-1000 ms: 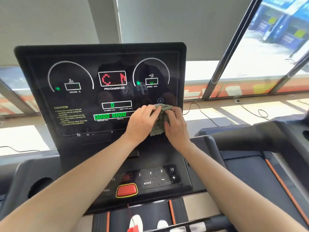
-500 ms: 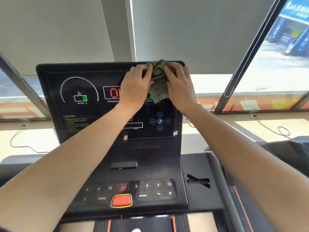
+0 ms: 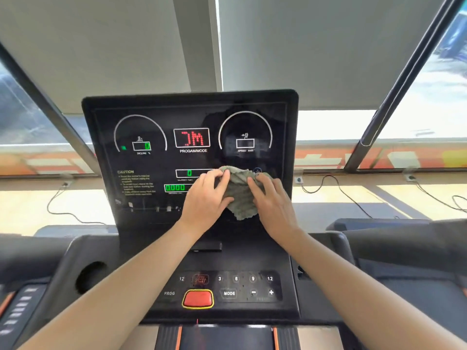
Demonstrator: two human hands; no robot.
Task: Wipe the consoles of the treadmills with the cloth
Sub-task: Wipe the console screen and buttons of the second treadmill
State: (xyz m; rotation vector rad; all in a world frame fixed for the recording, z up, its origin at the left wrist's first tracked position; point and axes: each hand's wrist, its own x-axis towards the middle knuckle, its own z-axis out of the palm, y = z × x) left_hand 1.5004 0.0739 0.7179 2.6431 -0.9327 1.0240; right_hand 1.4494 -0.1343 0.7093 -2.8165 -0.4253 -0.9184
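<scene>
The black treadmill console point(image 3: 156, 198) stands upright in front of me, its red and green displays lit. A crumpled grey-green cloth point(image 3: 240, 195) lies against the lower right part of the screen, between my two hands. My left hand point(image 3: 207, 198) grips the cloth's left side, fingers on top and thumb curled at its lower edge. My right hand point(image 3: 273, 205) presses the cloth's right side onto the screen with fairly straight fingers. The cloth and hands hide the round buttons on that part of the screen.
Below the screen is a keypad panel point(image 3: 252, 286) with a red stop button point(image 3: 198, 298). A round cup holder point(image 3: 89, 276) sits on the left. Another treadmill point(image 3: 404, 248) stands to the right. Cables point(image 3: 336, 188) run along the sunlit floor under the windows.
Both hands have brought the cloth down from the screen's top edge to its lower right area. The view has tilted slightly downward.
</scene>
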